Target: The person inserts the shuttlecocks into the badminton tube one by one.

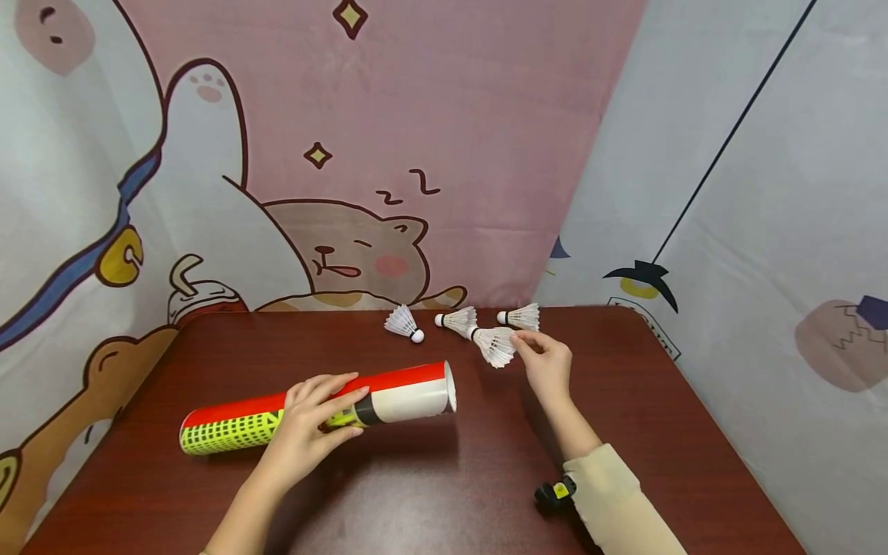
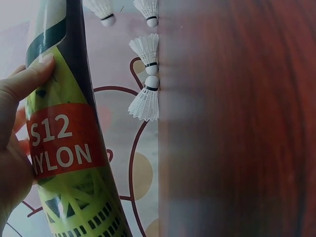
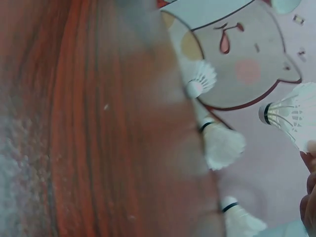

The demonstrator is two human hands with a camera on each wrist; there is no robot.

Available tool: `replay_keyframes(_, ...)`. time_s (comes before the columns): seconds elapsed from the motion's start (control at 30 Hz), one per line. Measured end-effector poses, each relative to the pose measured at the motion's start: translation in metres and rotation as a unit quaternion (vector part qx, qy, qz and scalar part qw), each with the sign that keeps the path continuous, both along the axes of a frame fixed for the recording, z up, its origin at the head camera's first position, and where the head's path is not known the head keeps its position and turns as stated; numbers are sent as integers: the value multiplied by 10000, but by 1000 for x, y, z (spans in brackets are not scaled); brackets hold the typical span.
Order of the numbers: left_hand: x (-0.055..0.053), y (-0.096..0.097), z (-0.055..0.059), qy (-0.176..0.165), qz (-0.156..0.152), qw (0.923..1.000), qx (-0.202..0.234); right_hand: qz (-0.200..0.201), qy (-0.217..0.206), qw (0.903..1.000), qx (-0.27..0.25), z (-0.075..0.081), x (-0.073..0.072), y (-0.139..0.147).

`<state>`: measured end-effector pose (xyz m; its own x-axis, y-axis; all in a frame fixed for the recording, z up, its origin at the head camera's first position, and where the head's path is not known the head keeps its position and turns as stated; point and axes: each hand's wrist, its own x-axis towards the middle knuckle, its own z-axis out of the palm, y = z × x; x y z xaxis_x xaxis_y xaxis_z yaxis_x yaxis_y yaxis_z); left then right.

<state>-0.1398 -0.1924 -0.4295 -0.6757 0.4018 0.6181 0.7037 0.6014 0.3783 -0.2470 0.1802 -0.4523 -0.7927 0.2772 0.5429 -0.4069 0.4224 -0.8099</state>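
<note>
My left hand (image 1: 305,424) grips a long shuttlecock tube (image 1: 409,393) round its middle, held slanted over the table. The tube is red, white and yellow-green, with "S12 NYLON" on a red band (image 2: 66,140) in the left wrist view. Its white end points right, toward the shuttlecocks. My right hand (image 1: 550,368) pinches a white shuttlecock (image 1: 494,345) at the skirt's edge, cork toward the left. In the right wrist view this shuttlecock (image 3: 291,112) hangs off the table surface, and only part of the hand (image 3: 309,192) shows.
Three more shuttlecocks lie near the table's back edge: one at left (image 1: 402,322), one in the middle (image 1: 459,320), one at right (image 1: 522,317). A black strapped device (image 1: 555,493) sits at the right wrist. A cartoon-printed cloth (image 1: 486,154) stands behind the brown table (image 1: 624,401).
</note>
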Motion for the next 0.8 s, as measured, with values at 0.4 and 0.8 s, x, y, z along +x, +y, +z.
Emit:
replay_keyframes(0.4, 0, -1, 0, -157, 51, 9999, -25, 1118, -73, 9929, -389, 61, 56, -9)
replay_keyframes(0.8, 0, -1, -1, -120, 79, 9999, -25, 2107, -301, 9768, -229, 64, 63, -16)
